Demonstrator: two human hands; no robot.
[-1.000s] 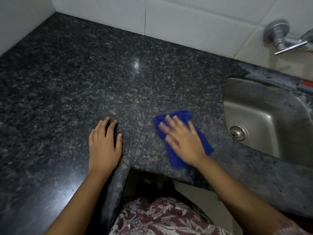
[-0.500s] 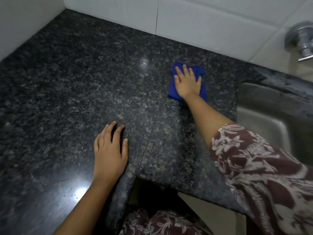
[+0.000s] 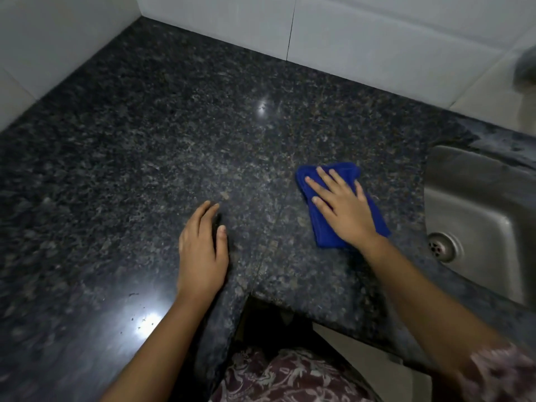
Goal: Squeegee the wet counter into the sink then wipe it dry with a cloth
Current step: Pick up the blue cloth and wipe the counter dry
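A folded blue cloth (image 3: 322, 230) lies on the dark speckled granite counter (image 3: 162, 146), just left of the steel sink (image 3: 475, 204). My right hand (image 3: 342, 207) presses flat on top of the cloth, fingers spread and pointing toward the back left. My left hand (image 3: 203, 250) rests palm down on the counter near the inner corner of its front edge, holding nothing. No squeegee is in view.
White tiled walls (image 3: 362, 36) close the counter at the back and left. The sink drain (image 3: 442, 246) shows at the right. A blurred tap (image 3: 526, 68) sits at the upper right edge. The counter's front edge has a notch where I stand.
My right hand has pulled the blue cloth back from near the rear wall toward the front, beside the sink. My left hand has stayed in place.
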